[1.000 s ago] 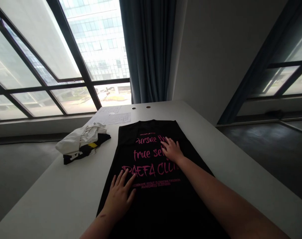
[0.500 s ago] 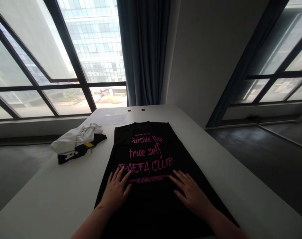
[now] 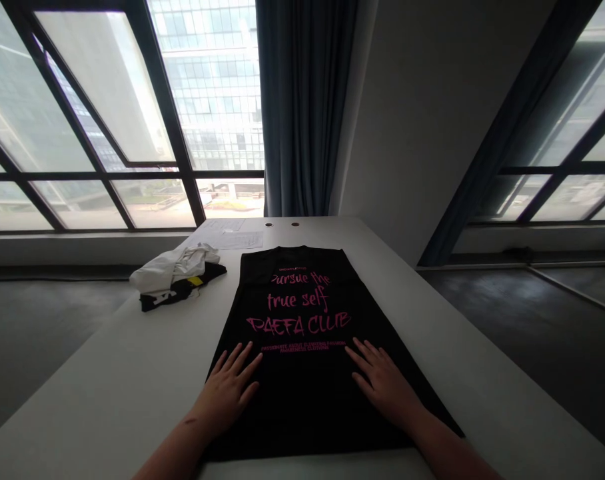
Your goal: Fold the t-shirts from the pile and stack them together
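Observation:
A black T-shirt (image 3: 302,373) with pink lettering lies flat on the white table (image 3: 132,380), folded into a long strip. My left hand (image 3: 227,390) rests palm down on its near left part, fingers spread. My right hand (image 3: 385,383) lies flat on its near right part, fingers spread too. Neither hand holds anything.
A heap of white and black clothes (image 3: 180,273) sits at the table's far left. Sheets of paper (image 3: 232,237) lie at the far end near two cable holes. Windows and a dark curtain (image 3: 302,107) stand behind. The table's right edge drops to a dark floor.
My right hand slid from the shirt's upper lettering back down to its near right part. My left hand stayed on the near left. The view shifted slightly.

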Demonstrator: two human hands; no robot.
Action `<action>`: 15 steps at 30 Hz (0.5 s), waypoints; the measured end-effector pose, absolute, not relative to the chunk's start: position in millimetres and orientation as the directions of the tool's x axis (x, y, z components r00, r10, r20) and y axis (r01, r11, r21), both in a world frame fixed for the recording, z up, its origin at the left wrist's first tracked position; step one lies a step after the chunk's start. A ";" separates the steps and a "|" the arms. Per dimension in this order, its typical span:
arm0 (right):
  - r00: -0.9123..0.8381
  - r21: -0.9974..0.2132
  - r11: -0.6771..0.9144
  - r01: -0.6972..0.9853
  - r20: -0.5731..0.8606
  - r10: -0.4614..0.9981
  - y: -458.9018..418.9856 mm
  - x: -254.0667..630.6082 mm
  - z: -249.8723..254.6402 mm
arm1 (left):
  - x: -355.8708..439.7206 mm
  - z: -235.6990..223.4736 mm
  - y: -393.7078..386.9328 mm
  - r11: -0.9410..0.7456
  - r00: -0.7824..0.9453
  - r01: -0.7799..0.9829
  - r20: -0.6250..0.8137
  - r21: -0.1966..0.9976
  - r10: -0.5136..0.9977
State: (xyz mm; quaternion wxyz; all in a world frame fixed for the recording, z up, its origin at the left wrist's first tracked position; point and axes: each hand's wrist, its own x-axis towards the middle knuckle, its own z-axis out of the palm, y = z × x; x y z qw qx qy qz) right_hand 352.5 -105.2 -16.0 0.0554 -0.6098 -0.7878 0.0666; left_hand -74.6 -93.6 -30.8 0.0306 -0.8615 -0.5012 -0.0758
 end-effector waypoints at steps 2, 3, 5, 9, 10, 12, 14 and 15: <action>-0.211 -0.149 0.213 0.966 0.030 0.977 -111.1 353.2 -20.4 | -78.7 -32.8 -104.5 -0.494 0.486 0.869 0.186 0.001 0.854; -0.190 -0.135 0.193 0.972 0.038 0.981 -114.4 353.9 -22.8 | -80.7 -33.6 -109.2 -0.493 0.485 0.870 0.195 -0.009 0.852; -0.152 -0.109 0.156 0.982 0.048 0.987 -121.4 356.3 -27.4 | -84.9 -34.8 -117.2 -0.492 0.485 0.870 0.211 -0.022 0.848; -0.119 -0.096 0.125 0.987 0.074 0.990 -135.6 365.5 -34.8 | -93.4 -34.5 -129.6 -0.480 0.474 0.877 0.223 -0.027 0.852; -0.114 -0.098 0.121 0.988 0.079 0.990 -138.9 368.3 -36.1 | -95.3 -33.6 -132.4 -0.474 0.467 0.880 0.215 -0.023 0.858; -0.097 -0.099 0.105 0.989 0.081 0.992 -145.2 374.2 -38.6 | -99.0 -31.3 -138.2 -0.460 0.454 0.888 0.192 -0.012 0.870; -0.074 -0.102 0.082 0.991 0.076 0.994 -150.9 380.1 -40.9 | -102.9 -29.3 -144.6 -0.448 0.442 0.894 0.171 0.001 0.881; -0.062 -0.102 0.070 0.992 0.077 0.995 -153.5 383.1 -42.0 | -105.0 -28.8 -148.0 -0.441 0.434 0.897 0.166 0.005 0.885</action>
